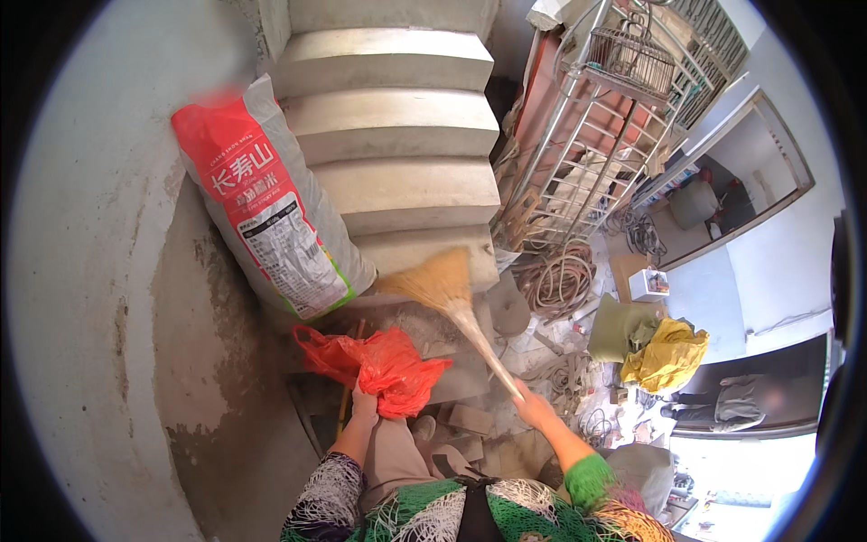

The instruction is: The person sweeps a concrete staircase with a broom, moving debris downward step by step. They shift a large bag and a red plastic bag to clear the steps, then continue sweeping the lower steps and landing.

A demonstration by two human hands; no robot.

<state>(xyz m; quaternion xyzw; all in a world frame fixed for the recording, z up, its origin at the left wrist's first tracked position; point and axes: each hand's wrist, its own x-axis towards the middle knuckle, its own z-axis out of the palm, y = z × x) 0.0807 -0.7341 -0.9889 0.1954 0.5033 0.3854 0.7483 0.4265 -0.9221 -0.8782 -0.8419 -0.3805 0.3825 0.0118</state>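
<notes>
My right hand (534, 405) grips the end of the pale handle of a straw broom (433, 281). The broom's fanned bristles lie against one of the lower concrete steps (406, 247), close to the base of a large sack (271, 217). In my left hand (364, 400) is a crumpled red plastic bag (389, 366), bunched up, with a loop handle sticking out to the left; whether anything is inside cannot be told. The sack is grey and red, bears printed writing, and leans on the wall to the left of the stairs.
Right of the stairs stands a metal rack (576, 169) with a wire birdcage (630, 64) on top. Coiled hose (555, 281), a green sack (613, 328) and a yellow bag (667, 356) lie on the cluttered floor. Another person (735, 403) stands near the doorway. Loose bricks (467, 420) lie by my feet.
</notes>
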